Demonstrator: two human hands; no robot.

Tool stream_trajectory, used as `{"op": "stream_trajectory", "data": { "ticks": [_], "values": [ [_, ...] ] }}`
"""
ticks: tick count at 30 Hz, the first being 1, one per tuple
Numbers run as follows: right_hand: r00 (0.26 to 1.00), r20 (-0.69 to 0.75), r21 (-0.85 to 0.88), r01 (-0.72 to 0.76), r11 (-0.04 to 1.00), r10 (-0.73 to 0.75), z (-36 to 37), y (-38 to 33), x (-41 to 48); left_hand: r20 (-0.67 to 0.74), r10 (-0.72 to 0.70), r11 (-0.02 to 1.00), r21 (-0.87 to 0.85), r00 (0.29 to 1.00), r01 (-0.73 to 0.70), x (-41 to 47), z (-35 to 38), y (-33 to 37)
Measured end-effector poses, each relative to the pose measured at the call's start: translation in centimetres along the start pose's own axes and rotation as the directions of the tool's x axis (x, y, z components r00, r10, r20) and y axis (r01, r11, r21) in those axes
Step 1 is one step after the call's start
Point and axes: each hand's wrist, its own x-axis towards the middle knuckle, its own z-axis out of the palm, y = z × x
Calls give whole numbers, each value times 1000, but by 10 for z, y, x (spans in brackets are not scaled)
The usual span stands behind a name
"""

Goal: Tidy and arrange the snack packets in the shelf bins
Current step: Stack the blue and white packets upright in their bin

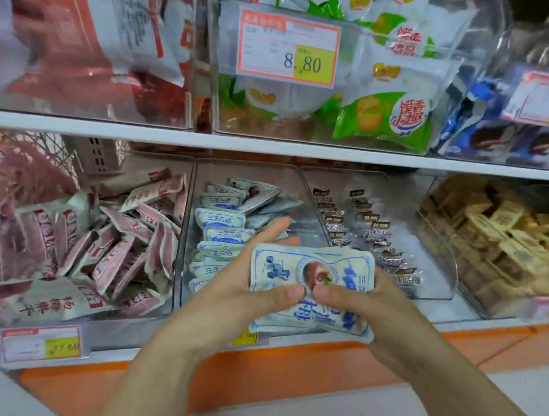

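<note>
A small stack of white-and-blue snack packets (pixel 313 278) is held in front of the lower shelf. My left hand (pixel 250 272) supports its left end, thumb pressed on the front and fingers behind. Gripping the right end, my right hand (pixel 371 304) has its thumb on the top packet. Behind the stack stands the clear middle bin (pixel 305 184). A row of the same blue packets (pixel 223 233) stands upright along the bin's left side, and a few loose ones lie at its back.
A bin of pink-and-white packets (pixel 123 237) sits to the left. Right of the middle bin are clear-wrapped sweets (pixel 371 234) and tan packets (pixel 505 236). The upper shelf holds green-and-white bags (pixel 385 118) behind a price tag (pixel 286 51). An orange ledge (pixel 284 369) runs below.
</note>
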Motion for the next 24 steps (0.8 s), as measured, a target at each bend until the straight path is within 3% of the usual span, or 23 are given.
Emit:
{"op": "stream_trajectory", "data": {
  "ticks": [6,9,11,14,16,18,20,22,24],
  "values": [
    [991,-12,-161,131,978,-134,5,-18,8,-41,17,1000,0,999,-17,6,-4,7],
    [979,-18,-215,196,957,-205,6,-33,17,-94,3,995,102,996,6,8,-7,9],
    [965,-44,-325,230,917,-257,3,-40,27,-225,51,973,232,973,2,8,-12,12],
    [933,-85,-553,248,795,-350,-7,-47,44,-508,201,950,309,838,-41,7,-27,14],
    [911,-68,-751,221,622,-406,-10,-50,56,-611,313,921,384,728,-74,5,-35,13],
    [910,30,-949,156,273,-414,-8,-52,68,-633,401,863,503,662,-42,6,-41,10],
    [918,184,-982,155,-110,-352,-1,-53,81,-627,436,813,582,646,17,8,-44,5],
    [923,305,-926,229,-301,-234,7,-54,92,-623,407,795,602,668,78,10,-46,1],
    [922,369,-874,303,-379,-114,14,-49,100,-616,352,800,589,705,115,12,-48,-2]
  ]
}}
